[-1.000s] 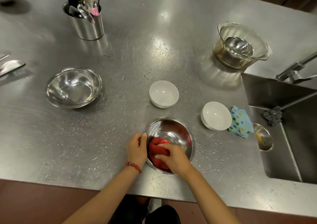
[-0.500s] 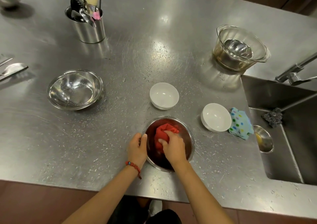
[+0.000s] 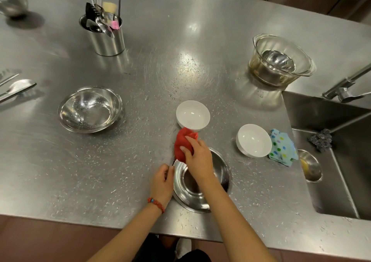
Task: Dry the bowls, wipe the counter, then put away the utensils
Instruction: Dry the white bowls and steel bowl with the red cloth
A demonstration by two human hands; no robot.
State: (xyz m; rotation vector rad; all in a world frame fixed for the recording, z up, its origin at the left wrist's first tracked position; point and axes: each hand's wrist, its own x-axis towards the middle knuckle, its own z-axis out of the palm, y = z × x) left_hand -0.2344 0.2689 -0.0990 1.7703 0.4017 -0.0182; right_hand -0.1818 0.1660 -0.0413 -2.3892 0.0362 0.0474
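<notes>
A steel bowl [image 3: 192, 193] sits near the front edge of the wet steel counter [image 3: 100, 171]. My left hand [image 3: 162, 181] grips its left rim. My right hand [image 3: 197, 157] holds a red cloth [image 3: 181, 143] at the bowl's far rim, the cloth reaching over the counter. Two white bowls stand beyond: one [image 3: 192, 115] just past the cloth, one [image 3: 253, 140] to the right. Another steel bowl [image 3: 90, 109], wet inside, stands at the left. A steel holder [image 3: 104, 35] with several utensils is at the back left.
A glass bowl [image 3: 281, 60] with a metal bowl inside stands at the back right. A dotted blue cloth [image 3: 282, 150] lies by the sink [image 3: 331, 161], which holds a scourer and a small steel cup. Loose utensils [image 3: 16, 87] lie at the left edge.
My right hand has drawn the red cloth from the bottom of the steel bowl up and over its far rim. My left hand stays on the left rim.
</notes>
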